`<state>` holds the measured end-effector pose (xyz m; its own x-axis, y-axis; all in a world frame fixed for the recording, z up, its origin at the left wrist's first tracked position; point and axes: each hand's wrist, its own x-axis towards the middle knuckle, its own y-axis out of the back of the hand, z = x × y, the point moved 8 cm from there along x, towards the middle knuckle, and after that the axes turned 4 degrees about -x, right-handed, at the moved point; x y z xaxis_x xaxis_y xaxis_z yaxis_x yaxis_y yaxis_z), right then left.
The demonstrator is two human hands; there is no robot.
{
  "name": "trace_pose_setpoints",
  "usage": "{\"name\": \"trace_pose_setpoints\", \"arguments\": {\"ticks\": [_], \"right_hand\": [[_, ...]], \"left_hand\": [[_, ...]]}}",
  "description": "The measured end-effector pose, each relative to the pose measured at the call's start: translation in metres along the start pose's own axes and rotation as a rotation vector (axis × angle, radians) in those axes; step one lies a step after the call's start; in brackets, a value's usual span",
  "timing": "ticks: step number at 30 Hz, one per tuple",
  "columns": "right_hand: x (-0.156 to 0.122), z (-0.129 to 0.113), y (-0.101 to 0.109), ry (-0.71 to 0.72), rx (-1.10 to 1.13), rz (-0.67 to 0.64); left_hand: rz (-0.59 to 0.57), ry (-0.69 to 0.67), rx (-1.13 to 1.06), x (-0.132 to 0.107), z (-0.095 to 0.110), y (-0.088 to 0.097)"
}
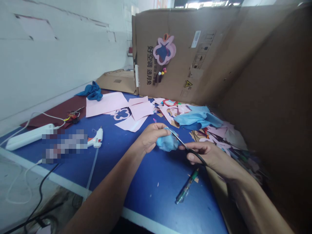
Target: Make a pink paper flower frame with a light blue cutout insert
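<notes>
My left hand is closed around a small light-blue piece of foam or fabric held above the blue table. My right hand grips black-handled scissors, fingers through the loops. The scissor blades reach into the blue piece at its upper right edge. Both hands hover near the middle of the table, just in front of a pile of cut scraps.
A pen lies under my right hand. A glue gun and a white power strip sit at left. Pink sheets, blue fabric and scraps lie behind. Cardboard walls stand at back and right.
</notes>
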<state>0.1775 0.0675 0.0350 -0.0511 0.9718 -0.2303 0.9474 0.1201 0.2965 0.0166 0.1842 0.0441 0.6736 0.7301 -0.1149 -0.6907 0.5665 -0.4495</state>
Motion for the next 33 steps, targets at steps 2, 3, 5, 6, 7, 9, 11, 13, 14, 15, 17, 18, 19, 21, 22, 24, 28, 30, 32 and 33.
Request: {"name": "trace_pose_setpoints", "arguments": {"ticks": [2, 3, 5, 6, 7, 9, 11, 13, 14, 15, 17, 18, 19, 21, 22, 24, 28, 30, 32, 33], "right_hand": [[-0.001, -0.002, 0.001, 0.011, -0.019, 0.012], [-0.001, -0.003, 0.002, 0.022, -0.036, 0.019], [-0.002, -0.006, 0.005, 0.047, -0.073, 0.033], [-0.003, -0.007, 0.007, 0.058, -0.089, 0.04], [-0.003, -0.008, 0.008, 0.065, -0.103, 0.045], [-0.004, -0.009, 0.009, 0.068, -0.123, 0.038], [-0.005, -0.01, 0.009, 0.064, -0.139, 0.01], [-0.006, -0.011, 0.008, 0.059, -0.157, -0.016], [-0.007, -0.012, 0.008, 0.056, -0.168, -0.021], [-0.007, -0.013, 0.009, 0.054, -0.179, -0.021], [-0.008, -0.016, 0.01, 0.057, -0.195, -0.016], [-0.008, -0.017, 0.01, 0.06, -0.199, -0.017], [-0.008, -0.018, 0.01, 0.064, -0.2, -0.019], [-0.009, -0.019, 0.009, 0.069, -0.201, -0.03], [-0.009, -0.019, 0.009, 0.069, -0.203, -0.036], [-0.009, -0.019, 0.008, 0.07, -0.204, -0.04], [-0.009, -0.018, 0.008, 0.07, -0.208, -0.04], [-0.009, -0.017, 0.008, 0.064, -0.214, -0.042], [-0.009, -0.016, 0.009, 0.058, -0.211, -0.035], [-0.009, -0.016, 0.009, 0.058, -0.208, -0.03]], "left_hand": [[-0.013, 0.008, 0.001, -0.001, 0.0, -0.001], [-0.02, 0.015, 0.0, -0.001, 0.0, -0.002], [-0.037, 0.03, -0.005, -0.002, 0.0, -0.004], [-0.049, 0.039, -0.01, -0.003, 0.0, -0.005], [-0.061, 0.048, -0.013, -0.003, -0.001, -0.007], [-0.078, 0.063, -0.007, -0.003, -0.003, -0.008], [-0.082, 0.073, 0.016, -0.003, -0.006, -0.007], [-0.086, 0.086, 0.039, -0.003, -0.008, -0.006], [-0.092, 0.093, 0.048, -0.003, -0.01, -0.006], [-0.096, 0.098, 0.055, -0.003, -0.011, -0.006], [-0.106, 0.1, 0.067, -0.003, -0.012, -0.007], [-0.113, 0.103, 0.073, -0.003, -0.012, -0.007], [-0.12, 0.108, 0.079, -0.003, -0.013, -0.008], [-0.131, 0.125, 0.089, -0.003, -0.014, -0.01], [-0.136, 0.134, 0.092, -0.004, -0.015, -0.01], [-0.14, 0.148, 0.099, -0.004, -0.015, -0.011], [-0.148, 0.17, 0.101, -0.006, -0.016, -0.011], [-0.149, 0.172, 0.101, -0.006, -0.016, -0.01], [-0.149, 0.172, 0.105, -0.006, -0.016, -0.01], [-0.15, 0.173, 0.102, -0.006, -0.016, -0.011]]}}
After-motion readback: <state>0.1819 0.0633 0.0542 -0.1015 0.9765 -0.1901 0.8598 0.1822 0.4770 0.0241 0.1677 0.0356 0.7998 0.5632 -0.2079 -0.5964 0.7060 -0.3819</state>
